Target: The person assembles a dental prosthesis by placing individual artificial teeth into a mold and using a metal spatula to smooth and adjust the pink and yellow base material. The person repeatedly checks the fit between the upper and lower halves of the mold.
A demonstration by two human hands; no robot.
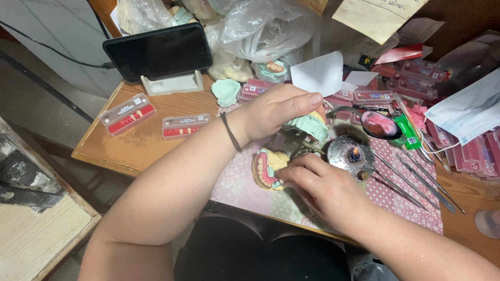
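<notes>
Your left hand point(278, 112) curls closed over the upper mint-green plaster cast on its metal hinged frame point(308, 126), thumb along the top; your right hand point(317, 190) pinches the lower pale yellow and pink wax denture model with its row of small teeth point(268, 169), fingers bent around its right side. The set sits near the front edge of the wooden bench point(140, 148), on a pink dotted cloth point(396, 179), just left of a small lit spirit burner with a round glass body point(351, 154)

Judge the plaster as stiff but brittle: it should chip if knocked, so grip the solid base, not the arch. The wax rim looks soft and likely to dent or smear, more so this near the flame, and the teeth may shift under pressure; hold it by the stone underside. The frame probably adds weight, so support it from below

Thin metal instruments point(416, 184) lie to the right, flat red tooth cards point(127, 113) at the back left corner
</notes>
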